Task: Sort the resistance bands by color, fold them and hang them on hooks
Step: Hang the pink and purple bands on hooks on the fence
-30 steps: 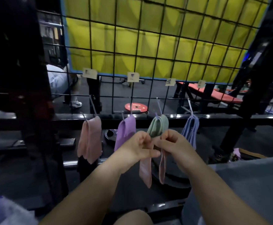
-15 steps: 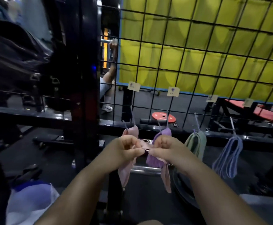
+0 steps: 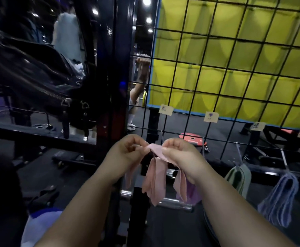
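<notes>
Head cam only. Caught the left hand (image 3: 127, 155) and right hand (image 3: 180, 157) up close together in front of the black wire grid (image 3: 217, 86), both with fingers curled and pinched tight on the top fold of a pink band (image 3: 154, 184). Had its loops dangling down between the wrists. Couldn't tell if it sat on a hook or just hung from the fingers. Glimpsed a purple band (image 3: 192, 195) just behind the right wrist. Further right, spotted a green band (image 3: 245, 182) and a bluish band (image 3: 270, 209) hanging off the grid, apart from each other. Noticed small paper labels (image 3: 211, 117) clipped higher up, and a shiny black bag (image 3: 38, 72) off left.
</notes>
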